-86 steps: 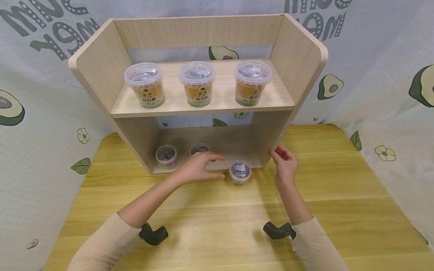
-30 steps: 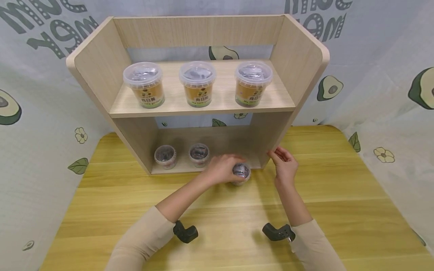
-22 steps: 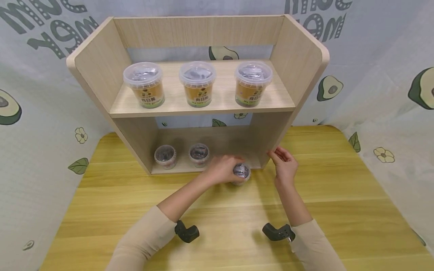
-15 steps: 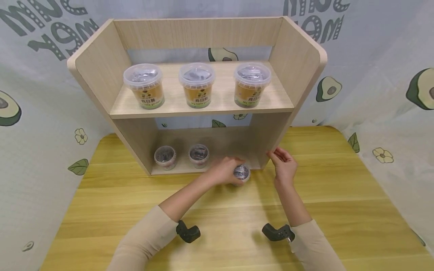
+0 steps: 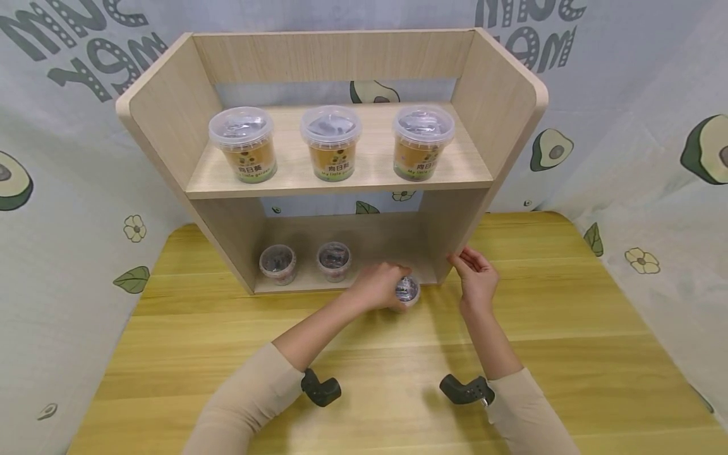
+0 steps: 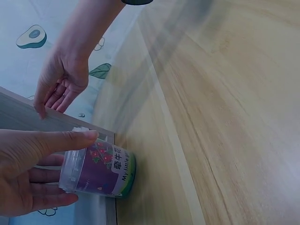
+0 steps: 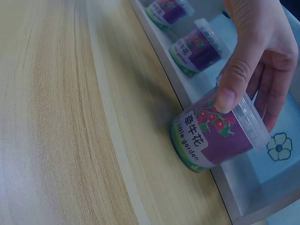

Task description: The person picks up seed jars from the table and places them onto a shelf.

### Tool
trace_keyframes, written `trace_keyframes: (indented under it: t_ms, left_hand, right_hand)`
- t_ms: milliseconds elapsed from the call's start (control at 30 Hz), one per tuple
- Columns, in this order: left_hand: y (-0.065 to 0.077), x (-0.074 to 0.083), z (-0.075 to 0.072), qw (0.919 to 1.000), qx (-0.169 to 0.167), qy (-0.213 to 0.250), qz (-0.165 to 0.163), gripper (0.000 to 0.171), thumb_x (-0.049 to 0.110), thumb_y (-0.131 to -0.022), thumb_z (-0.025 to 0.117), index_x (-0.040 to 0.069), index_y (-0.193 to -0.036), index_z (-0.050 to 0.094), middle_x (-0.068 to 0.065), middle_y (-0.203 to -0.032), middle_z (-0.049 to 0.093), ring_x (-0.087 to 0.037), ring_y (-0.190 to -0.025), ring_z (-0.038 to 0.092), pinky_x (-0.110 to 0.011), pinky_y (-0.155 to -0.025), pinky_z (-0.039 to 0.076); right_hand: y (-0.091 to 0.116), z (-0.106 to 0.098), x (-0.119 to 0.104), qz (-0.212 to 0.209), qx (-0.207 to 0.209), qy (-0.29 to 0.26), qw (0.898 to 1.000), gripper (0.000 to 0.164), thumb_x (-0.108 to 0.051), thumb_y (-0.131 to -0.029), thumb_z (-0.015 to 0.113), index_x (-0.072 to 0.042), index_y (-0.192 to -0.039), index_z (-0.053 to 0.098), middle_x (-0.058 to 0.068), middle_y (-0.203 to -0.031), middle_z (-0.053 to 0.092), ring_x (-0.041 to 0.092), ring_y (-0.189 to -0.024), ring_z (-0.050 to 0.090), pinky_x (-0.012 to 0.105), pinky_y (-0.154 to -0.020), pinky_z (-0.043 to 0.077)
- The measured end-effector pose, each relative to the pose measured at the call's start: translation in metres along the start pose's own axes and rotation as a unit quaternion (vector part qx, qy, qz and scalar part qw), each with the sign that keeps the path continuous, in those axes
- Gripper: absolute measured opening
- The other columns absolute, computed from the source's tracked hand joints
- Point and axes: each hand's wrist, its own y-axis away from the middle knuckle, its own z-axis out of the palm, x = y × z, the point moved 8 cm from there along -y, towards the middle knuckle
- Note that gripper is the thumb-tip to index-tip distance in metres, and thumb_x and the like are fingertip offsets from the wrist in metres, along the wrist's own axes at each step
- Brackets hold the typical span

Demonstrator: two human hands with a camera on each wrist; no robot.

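Note:
My left hand grips a small lidded plastic tub at the right front of the lower shelf board. In the left wrist view the thumb lies over one side and fingers round the other. The tub has a purple label with red flowers and a green base; it overhangs the shelf's front edge in the right wrist view. My right hand pinches the front edge of the shelf unit's right side panel between thumb and curled fingers. Two similar tubs, a left one and a middle one, stand on the lower board.
On the upper board of the wooden shelf unit stand three larger tubs with orange labels: left, middle and right. The unit rests on a wood-grain table before an avocado-print cloth.
My left hand has moved right from beside the middle tub and closed round the right tub. That tub has shifted slightly right. The right hand stays at the side panel.

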Motion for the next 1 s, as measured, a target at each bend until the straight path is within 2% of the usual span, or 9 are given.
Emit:
trace_keyframes:
  t_ms: [267, 533, 700, 833, 1000]
  left_hand:
    - [0.0, -0.003, 0.002, 0.9994, -0.006, 0.031, -0.011, 0.078, 0.038, -0.063, 0.083, 0.017, -0.131, 0.052, 0.001, -0.13, 0.055, -0.019, -0.113, 0.055, -0.036, -0.085, 0.05]
    - [0.0, -0.007, 0.003, 0.9981, 0.015, 0.06, 0.003, 0.075, 0.037, -0.062, 0.083, 0.018, -0.129, 0.055, 0.001, -0.128, 0.057, -0.02, -0.111, 0.056, -0.035, -0.086, 0.049]
    - [0.0, -0.007, 0.002, 0.997, 0.011, 0.077, 0.008, 0.073, 0.036, -0.063, 0.083, 0.017, -0.128, 0.056, -0.001, -0.123, 0.06, -0.02, -0.107, 0.058, -0.033, -0.083, 0.05]
    - [0.0, -0.009, -0.006, 0.9952, 0.0, 0.098, 0.006, 0.074, 0.034, -0.064, 0.083, 0.015, -0.129, 0.055, -0.004, -0.119, 0.062, -0.021, -0.105, 0.059, -0.031, -0.083, 0.049]
    - [0.001, -0.012, -0.028, 0.9948, 0.005, 0.102, 0.006, 0.073, 0.036, -0.065, 0.082, 0.013, -0.129, 0.055, -0.005, -0.119, 0.062, -0.023, -0.105, 0.058, -0.033, -0.086, 0.049]
  right_hand:
    - [0.001, 0.0, 0.001, 0.002, -0.004, 0.008, 1.0, 0.027, 0.011, -0.072, 0.071, -0.017, -0.072, 0.068, -0.006, -0.072, 0.066, 0.005, -0.069, 0.063, 0.014, -0.072, 0.05]
    - [0.0, 0.0, 0.0, -0.001, -0.004, 0.008, 1.0, 0.028, 0.01, -0.072, 0.071, -0.017, -0.073, 0.069, -0.007, -0.072, 0.066, 0.004, -0.069, 0.063, 0.014, -0.072, 0.05]
    - [0.0, 0.0, 0.0, -0.005, -0.006, 0.016, 1.0, 0.027, 0.009, -0.072, 0.072, -0.018, -0.073, 0.069, -0.007, -0.072, 0.066, 0.004, -0.068, 0.062, 0.014, -0.072, 0.05]
    - [0.001, 0.0, 0.001, -0.003, -0.01, 0.014, 1.0, 0.026, 0.009, -0.072, 0.072, -0.017, -0.074, 0.069, -0.007, -0.072, 0.066, 0.005, -0.068, 0.062, 0.014, -0.072, 0.05]
    - [0.001, 0.001, -0.001, -0.006, -0.008, 0.013, 1.0, 0.028, 0.01, -0.072, 0.071, -0.017, -0.074, 0.069, -0.007, -0.072, 0.066, 0.005, -0.068, 0.061, 0.014, -0.071, 0.05]
